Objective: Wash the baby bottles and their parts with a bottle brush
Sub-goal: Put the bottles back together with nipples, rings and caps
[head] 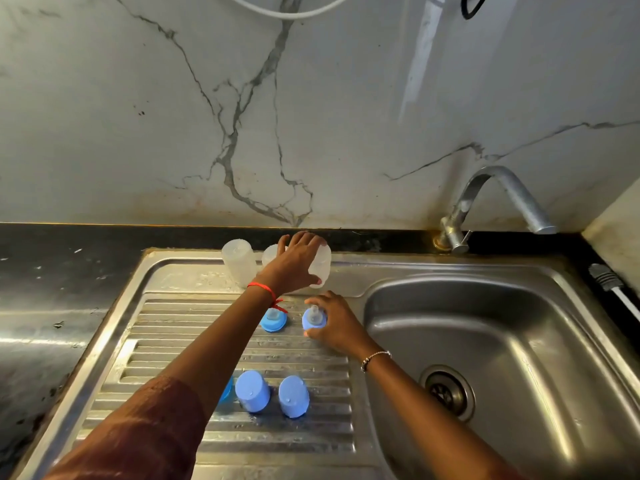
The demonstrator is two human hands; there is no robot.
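Landmark: the stainless steel sink bowl [502, 341]. All positions are taken from it.

- Left of the bowl is the ridged steel drainboard [194, 327], wet in patches. All the bottle parts sit on it.
- The left hand [294, 261], with a red thread at the wrist, reaches to the flat ledge behind the bowl's far-left corner. Its fingers curl over a translucent plastic bottle body [321, 266] and the thumb runs down its side, a firm grasp. I cannot tell whether the bottle's base touches the steel.
- Further left of the bowl on the same ledge is a second translucent bottle body [239, 261], standing upright. A third [270, 253] is half hidden behind the left hand.
- The right hand [334, 323], with a beaded bracelet at the wrist, is just beside the bowl's left rim. Its fingers wrap around a blue screw ring with a clear teat [314, 319], teat pointing up.
- A matching blue ring and teat [273, 321] sits one step further left of the bowl, untouched and partly under the left wrist.
- Nearer me, left of the bowl, two blue domed plastic caps [252, 391] [293, 396] stand side by side. A third blue piece [227, 389] is mostly hidden by the left forearm.
- Behind the bowl a curved metal tap [498, 199] comes off the black counter edge.
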